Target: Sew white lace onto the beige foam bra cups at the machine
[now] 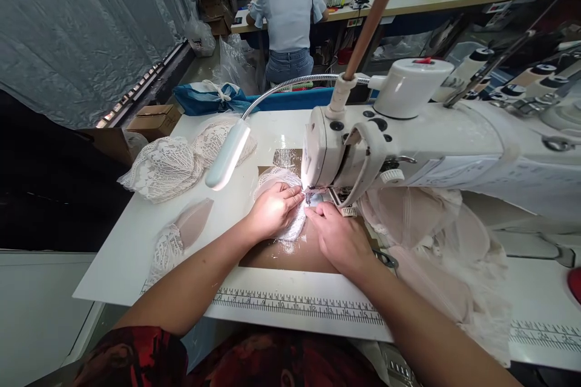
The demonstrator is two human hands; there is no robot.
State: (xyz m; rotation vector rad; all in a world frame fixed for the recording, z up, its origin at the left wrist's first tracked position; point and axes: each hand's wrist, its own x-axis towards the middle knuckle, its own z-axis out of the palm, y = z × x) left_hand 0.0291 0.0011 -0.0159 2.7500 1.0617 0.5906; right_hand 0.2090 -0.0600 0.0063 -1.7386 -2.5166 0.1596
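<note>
A pale lace bra cup (294, 227) lies under the needle area of the white sewing machine (324, 145), brightly lit. My left hand (273, 210) rests on it from the left, fingers stretched out flat towards the presser foot (309, 196). On the other side, my right hand (340, 237) has its thumb and fingers pinched at the cup's right edge, close to the needle. The pinched edge itself is mostly hidden by the fingers. Beneath the cup is a brown shiny sheet (313, 254) on the white table (122, 236).
Lace cups (161, 166) are piled at the left, with a beige-and-lace piece (184, 233) nearer me. Beige lace fabric (436, 254) is heaped right of my hand, beside scissors (385, 258). A bendable lamp (228, 154) overhangs the table. A person (289, 18) sits ahead.
</note>
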